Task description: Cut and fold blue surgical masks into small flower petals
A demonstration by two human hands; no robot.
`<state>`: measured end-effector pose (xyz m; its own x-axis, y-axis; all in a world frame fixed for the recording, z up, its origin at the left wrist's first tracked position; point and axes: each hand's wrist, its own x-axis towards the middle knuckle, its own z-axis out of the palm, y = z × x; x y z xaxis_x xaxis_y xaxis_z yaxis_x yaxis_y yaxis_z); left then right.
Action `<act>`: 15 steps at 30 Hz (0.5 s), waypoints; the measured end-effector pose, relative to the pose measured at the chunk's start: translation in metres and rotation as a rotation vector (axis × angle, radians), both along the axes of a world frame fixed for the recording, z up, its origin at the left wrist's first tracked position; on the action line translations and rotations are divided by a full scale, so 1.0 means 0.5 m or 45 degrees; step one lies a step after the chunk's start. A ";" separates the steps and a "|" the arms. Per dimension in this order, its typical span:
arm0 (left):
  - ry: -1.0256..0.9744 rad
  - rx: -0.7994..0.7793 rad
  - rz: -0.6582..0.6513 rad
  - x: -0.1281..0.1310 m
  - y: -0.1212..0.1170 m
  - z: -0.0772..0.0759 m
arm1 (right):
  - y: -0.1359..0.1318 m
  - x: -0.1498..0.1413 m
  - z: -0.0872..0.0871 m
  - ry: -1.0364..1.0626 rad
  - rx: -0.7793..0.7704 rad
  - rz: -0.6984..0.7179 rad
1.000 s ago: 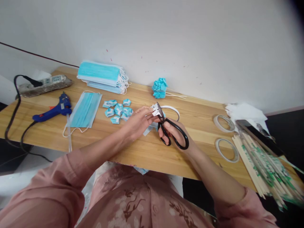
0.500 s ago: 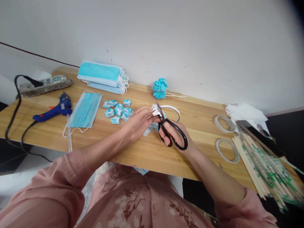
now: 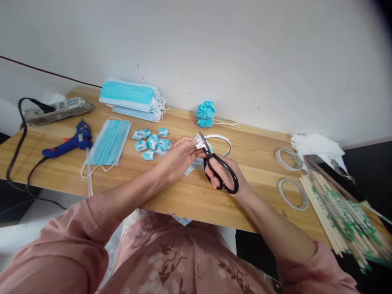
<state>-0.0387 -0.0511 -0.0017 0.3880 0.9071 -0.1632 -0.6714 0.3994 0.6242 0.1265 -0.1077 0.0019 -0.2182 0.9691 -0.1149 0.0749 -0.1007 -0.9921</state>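
Black-handled scissors [image 3: 225, 173] are gripped in my right hand [image 3: 229, 167], its fingers wrapped through the handles. Their blades rest against several short white strips [image 3: 200, 141] at the fingertips of my left hand [image 3: 182, 155], which are closed on a white tape strip. A white band [image 3: 222, 139] curves out behind the blades; how it joins the strips is hidden. Below the hands lies a partly covered pale blue piece [image 3: 193, 166]. Left of my left hand, several small folded blue pieces [image 3: 148, 142] with white strips on them lie on the wooden table [image 3: 190, 200].
A face mask [image 3: 110, 141] lies beside a blue glue gun [image 3: 72, 143]; a mask stack [image 3: 128, 98] and power strip [image 3: 64, 109] sit behind. Blue flowers [image 3: 206, 113] on sticks lie near the wall. Rightward are two tape rolls [image 3: 292, 194], bundled sticks [image 3: 339, 216] and a phone [image 3: 333, 177].
The scissor handles have drawn closer together as my right hand squeezed, shifting slightly left. My left hand has stayed in place.
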 end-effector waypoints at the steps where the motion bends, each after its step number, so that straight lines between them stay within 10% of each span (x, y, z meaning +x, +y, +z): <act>1: 0.001 0.000 -0.003 0.000 0.000 0.000 | 0.000 0.000 -0.002 0.007 -0.001 -0.005; 15: 0.032 0.006 0.030 0.000 0.001 -0.005 | 0.002 0.002 -0.003 0.071 0.038 0.029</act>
